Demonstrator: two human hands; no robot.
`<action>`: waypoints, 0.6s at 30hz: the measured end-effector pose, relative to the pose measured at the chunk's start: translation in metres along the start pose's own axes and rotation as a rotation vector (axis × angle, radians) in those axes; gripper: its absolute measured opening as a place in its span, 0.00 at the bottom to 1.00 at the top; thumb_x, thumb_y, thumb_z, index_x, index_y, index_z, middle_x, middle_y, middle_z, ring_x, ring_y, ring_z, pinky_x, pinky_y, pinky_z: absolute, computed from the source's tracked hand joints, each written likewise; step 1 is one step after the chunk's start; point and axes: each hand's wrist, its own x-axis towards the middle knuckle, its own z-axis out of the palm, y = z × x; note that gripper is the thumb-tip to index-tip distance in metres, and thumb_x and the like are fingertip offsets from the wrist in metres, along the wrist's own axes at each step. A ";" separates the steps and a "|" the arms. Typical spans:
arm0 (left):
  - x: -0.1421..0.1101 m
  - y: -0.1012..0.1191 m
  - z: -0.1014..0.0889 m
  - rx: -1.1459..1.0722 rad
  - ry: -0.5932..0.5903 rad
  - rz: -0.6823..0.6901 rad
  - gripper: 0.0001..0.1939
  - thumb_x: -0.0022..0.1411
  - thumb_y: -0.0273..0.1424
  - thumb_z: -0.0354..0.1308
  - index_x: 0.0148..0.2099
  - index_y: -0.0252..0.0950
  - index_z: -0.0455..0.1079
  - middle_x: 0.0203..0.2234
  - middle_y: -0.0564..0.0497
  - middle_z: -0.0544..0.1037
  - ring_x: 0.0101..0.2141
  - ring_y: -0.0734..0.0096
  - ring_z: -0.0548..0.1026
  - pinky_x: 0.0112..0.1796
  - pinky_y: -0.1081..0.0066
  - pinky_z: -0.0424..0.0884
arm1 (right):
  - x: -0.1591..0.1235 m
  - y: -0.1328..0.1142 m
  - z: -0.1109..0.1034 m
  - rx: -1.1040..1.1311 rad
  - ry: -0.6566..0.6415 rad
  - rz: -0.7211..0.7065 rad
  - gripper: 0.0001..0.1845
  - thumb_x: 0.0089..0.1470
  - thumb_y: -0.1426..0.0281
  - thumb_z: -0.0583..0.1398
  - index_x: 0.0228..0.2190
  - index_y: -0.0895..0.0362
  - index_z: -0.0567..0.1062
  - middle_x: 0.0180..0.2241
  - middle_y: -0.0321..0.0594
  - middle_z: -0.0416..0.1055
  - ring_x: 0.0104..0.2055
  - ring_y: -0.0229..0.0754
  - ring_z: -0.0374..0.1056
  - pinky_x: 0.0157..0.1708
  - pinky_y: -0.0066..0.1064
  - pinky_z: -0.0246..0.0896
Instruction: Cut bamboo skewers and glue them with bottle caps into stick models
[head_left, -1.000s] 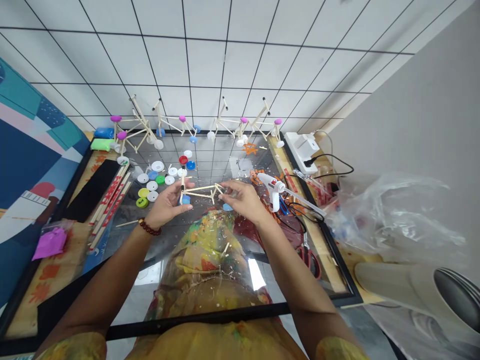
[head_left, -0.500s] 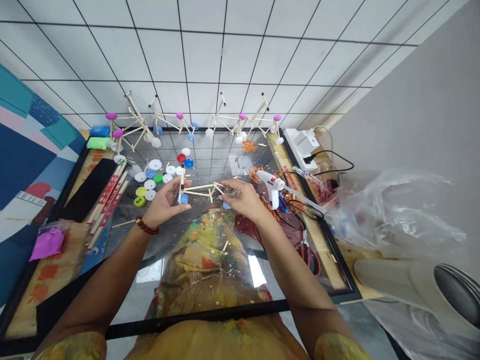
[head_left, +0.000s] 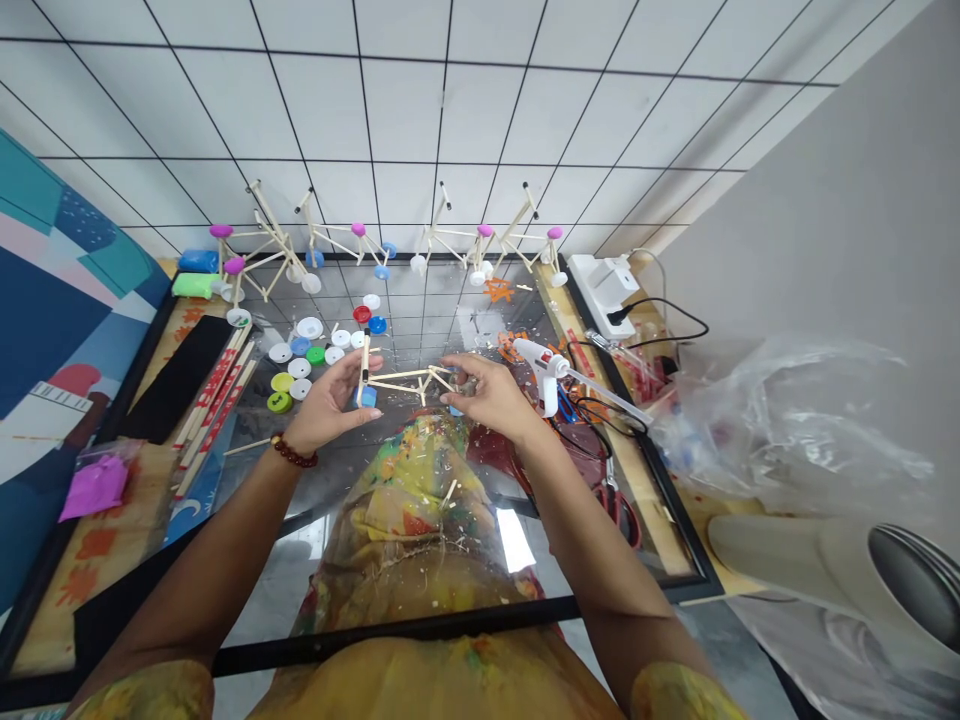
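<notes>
Between my hands, low over the glass tabletop, is a small model bicycle [head_left: 401, 376] of thin wooden sticks with a dark-tipped handlebar. My left hand [head_left: 328, 412] grips its handlebar end, thumb and fingers around a blue bottle cap [head_left: 366, 397] that serves as a wheel. At the other end, my right hand [head_left: 491, 402] holds the rear, thumb and fingers at another blue bottle cap [head_left: 454, 408], partly hidden by them. Loose bottle caps [head_left: 316, 355] in white, green, yellow, red and blue lie beyond my left hand.
Several finished stick bicycles [head_left: 450, 240] stand along the tiled wall. A white glue gun [head_left: 546, 372] lies right of my right hand, near red-handled scissors [head_left: 619, 512] and a power strip [head_left: 602, 298]. Wooden sticks [head_left: 217, 410] lie at left, a plastic bag [head_left: 780, 430] at right.
The fingers of my right hand have shifted slightly at the rear cap, and more of that cap shows. The left hand and the bicycle stay nearly still.
</notes>
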 end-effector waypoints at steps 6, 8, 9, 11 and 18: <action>-0.002 0.002 -0.002 0.011 -0.020 -0.041 0.37 0.50 0.30 0.71 0.62 0.39 0.64 0.56 0.38 0.73 0.57 0.51 0.69 0.53 0.55 0.72 | -0.001 -0.002 -0.005 0.014 -0.047 0.047 0.20 0.47 0.74 0.65 0.45 0.56 0.79 0.36 0.39 0.77 0.34 0.40 0.70 0.40 0.33 0.65; -0.002 0.002 -0.001 0.012 -0.015 -0.055 0.37 0.50 0.30 0.70 0.62 0.39 0.64 0.55 0.38 0.73 0.57 0.51 0.70 0.52 0.56 0.72 | -0.001 -0.002 -0.005 0.026 -0.048 0.042 0.20 0.46 0.75 0.65 0.45 0.56 0.79 0.37 0.40 0.77 0.35 0.40 0.70 0.40 0.34 0.65; -0.002 0.002 -0.001 0.011 -0.011 -0.054 0.38 0.50 0.30 0.71 0.62 0.40 0.64 0.56 0.38 0.73 0.58 0.51 0.69 0.53 0.56 0.72 | -0.001 -0.002 -0.005 0.030 -0.047 0.041 0.21 0.46 0.75 0.65 0.45 0.56 0.79 0.38 0.40 0.77 0.35 0.40 0.70 0.40 0.34 0.65; -0.001 0.001 -0.001 0.005 -0.007 -0.042 0.40 0.48 0.29 0.72 0.63 0.40 0.63 0.57 0.39 0.72 0.59 0.51 0.68 0.54 0.56 0.71 | -0.001 -0.001 -0.005 0.032 -0.050 0.039 0.21 0.46 0.75 0.65 0.45 0.55 0.79 0.39 0.40 0.77 0.35 0.39 0.70 0.40 0.34 0.65; 0.000 -0.002 -0.004 -0.025 -0.016 -0.017 0.46 0.45 0.28 0.73 0.65 0.42 0.59 0.61 0.38 0.67 0.61 0.51 0.65 0.59 0.54 0.65 | 0.000 -0.001 -0.005 0.005 -0.049 0.027 0.25 0.45 0.74 0.66 0.48 0.59 0.77 0.36 0.40 0.74 0.35 0.40 0.69 0.42 0.35 0.64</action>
